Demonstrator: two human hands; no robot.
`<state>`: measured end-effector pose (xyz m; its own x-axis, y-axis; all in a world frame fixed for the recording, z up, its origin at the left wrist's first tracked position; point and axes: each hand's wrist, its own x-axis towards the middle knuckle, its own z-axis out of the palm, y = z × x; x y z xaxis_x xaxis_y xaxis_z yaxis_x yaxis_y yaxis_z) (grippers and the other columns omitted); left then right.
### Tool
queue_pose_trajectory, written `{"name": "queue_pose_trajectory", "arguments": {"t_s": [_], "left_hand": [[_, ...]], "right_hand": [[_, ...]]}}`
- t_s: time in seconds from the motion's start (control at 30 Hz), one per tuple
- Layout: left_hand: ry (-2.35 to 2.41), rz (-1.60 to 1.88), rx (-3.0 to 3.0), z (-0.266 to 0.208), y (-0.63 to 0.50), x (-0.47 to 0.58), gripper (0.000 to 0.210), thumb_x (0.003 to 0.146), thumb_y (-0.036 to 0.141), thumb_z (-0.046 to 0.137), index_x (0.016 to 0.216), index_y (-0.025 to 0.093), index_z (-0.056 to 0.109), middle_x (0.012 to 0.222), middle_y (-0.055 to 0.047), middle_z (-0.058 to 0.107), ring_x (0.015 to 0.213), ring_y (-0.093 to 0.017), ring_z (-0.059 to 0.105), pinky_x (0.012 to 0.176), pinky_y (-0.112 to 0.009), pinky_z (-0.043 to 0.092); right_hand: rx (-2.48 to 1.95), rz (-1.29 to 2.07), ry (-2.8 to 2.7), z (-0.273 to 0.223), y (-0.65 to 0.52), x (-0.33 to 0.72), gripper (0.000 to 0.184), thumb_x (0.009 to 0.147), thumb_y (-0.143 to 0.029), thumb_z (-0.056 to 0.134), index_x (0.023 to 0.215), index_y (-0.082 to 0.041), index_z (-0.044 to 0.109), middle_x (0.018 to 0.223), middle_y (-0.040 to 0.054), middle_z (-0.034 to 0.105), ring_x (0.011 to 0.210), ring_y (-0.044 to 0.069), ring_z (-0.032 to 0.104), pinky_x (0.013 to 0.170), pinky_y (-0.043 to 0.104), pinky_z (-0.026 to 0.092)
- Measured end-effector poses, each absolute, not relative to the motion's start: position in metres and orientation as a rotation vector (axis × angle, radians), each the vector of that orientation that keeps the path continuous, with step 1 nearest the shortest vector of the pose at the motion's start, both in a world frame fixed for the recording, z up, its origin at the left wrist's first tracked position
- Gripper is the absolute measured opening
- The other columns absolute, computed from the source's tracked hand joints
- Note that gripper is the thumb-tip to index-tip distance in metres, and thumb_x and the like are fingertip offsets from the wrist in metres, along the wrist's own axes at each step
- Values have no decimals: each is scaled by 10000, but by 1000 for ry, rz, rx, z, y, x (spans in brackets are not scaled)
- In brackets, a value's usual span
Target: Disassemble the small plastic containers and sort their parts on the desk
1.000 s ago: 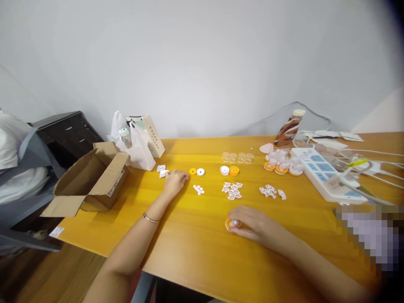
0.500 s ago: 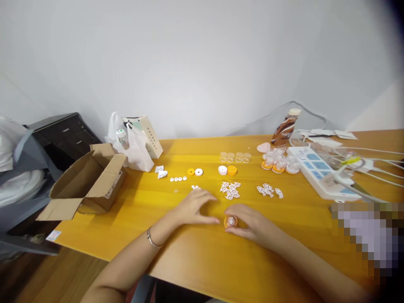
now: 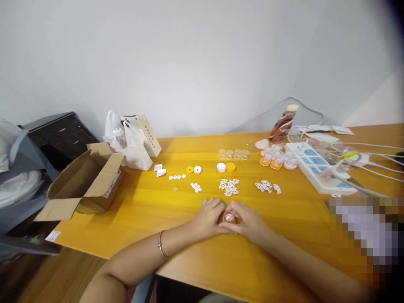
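Both hands meet around a small round orange case (image 3: 229, 217), which rests on the table with white pieces showing in its top. My right hand (image 3: 249, 221) grips it from the right, thumb in front and fingers behind. My left hand (image 3: 210, 218) curls against it from the left; its fingertips are partly hidden. Just beyond lie a cluster of white fan-shaped plastic pieces (image 3: 229, 187) and a pile of small white discs (image 3: 196, 187). Farther right are more white pieces (image 3: 264, 185).
Behind stand clear plastic rings (image 3: 233, 154), white and orange round caps (image 3: 221, 167) and clear-topped cases (image 3: 277, 159). A power strip (image 3: 318, 168), cables and a brown drink bottle (image 3: 283, 124) occupy the right. An open cardboard box (image 3: 104, 189) and plastic bag (image 3: 137, 147) stand left.
My left hand has moved right and toward me, from beside the small white discs to the orange case, closing against it. My right hand has kept its hold. The view has shifted slightly.
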<state>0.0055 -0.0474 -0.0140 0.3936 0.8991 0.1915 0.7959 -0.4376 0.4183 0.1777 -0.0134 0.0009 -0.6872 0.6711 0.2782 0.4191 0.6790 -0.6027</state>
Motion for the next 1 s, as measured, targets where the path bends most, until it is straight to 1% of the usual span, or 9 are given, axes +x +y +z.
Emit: {"name": "queue_pose_trajectory", "arguments": {"t_s": [0.13, 0.3, 0.53, 0.7, 0.77, 0.8, 0.9, 0.97, 1.0], "left_hand": [[1520, 654, 2290, -16, -47, 9, 358, 661, 458, 683, 779, 174, 502, 792, -16, 542, 751, -163, 500, 662, -261, 324], [1463, 738, 2156, -16, -43, 9, 342, 566, 346, 744, 694, 165, 484, 686, 30, 520, 636, -113, 478, 608, -226, 318], [1397, 765, 2093, -15, -42, 9, 326, 565, 323, 740, 662, 156, 478, 663, 48, 512, 596, -81, 450, 580, -202, 324], [1363, 680, 2139, -8, -40, 6, 321, 573, 334, 724, 615, 154, 462, 613, 46, 479, 586, -89, 441, 559, -205, 316], [1330, 666, 2154, -7, -39, 4, 312, 565, 318, 732, 637, 153, 477, 643, 40, 500, 616, -98, 465, 584, -208, 334], [1309, 668, 2150, -6, -39, 3, 313, 561, 312, 740, 659, 154, 489, 671, 35, 520, 635, -104, 481, 598, -208, 345], [1246, 687, 2106, -6, -38, 1, 366, 552, 349, 767, 727, 156, 510, 746, 14, 574, 684, -121, 521, 631, -211, 378], [1234, 699, 2088, -6, -38, 1, 390, 559, 392, 766, 734, 157, 508, 760, 2, 591, 692, -129, 532, 639, -218, 389], [1238, 699, 2088, -6, -38, 1, 398, 558, 405, 767, 731, 158, 507, 759, -2, 593, 693, -133, 535, 640, -222, 391]], "right_hand": [[-974, 637, -2381, -2, -18, 175, 214, 767, -406, 588, 770, -235, 459, 592, -39, 578, 508, 139, 526, 482, 233, 364], [-946, 638, -2419, -4, -18, 174, 140, 808, -352, 493, 750, -236, 439, 601, -32, 611, 490, 133, 546, 480, 224, 367], [-927, 590, -2486, -3, -15, 173, 103, 811, -321, 468, 757, -241, 431, 609, -36, 602, 511, 142, 550, 496, 231, 369], [-692, 521, -2574, 3, -13, 178, 41, 772, -198, 479, 793, -228, 461, 681, -8, 597, 611, 154, 553, 599, 264, 415], [-560, 498, -2603, 5, -11, 182, 126, 748, -166, 479, 862, -220, 477, 782, 23, 603, 699, 170, 566, 659, 292, 434], [-516, 478, -2592, 5, -9, 184, 207, 731, -167, 492, 933, -211, 474, 874, 51, 601, 783, 190, 573, 707, 316, 442], [-511, 374, -2473, 1, -6, 189, 539, 681, -272, 599, 1156, -156, 371, 1123, 156, 516, 1040, 279, 512, 840, 404, 427], [-569, 329, -2427, -3, -4, 189, 676, 643, -388, 673, 1176, -133, 345, 1124, 182, 511, 1044, 311, 509, 836, 428, 428], [-614, 328, -2429, -5, -5, 188, 673, 635, -431, 689, 1146, -136, 365, 1070, 169, 544, 988, 306, 538, 805, 421, 439]]}}
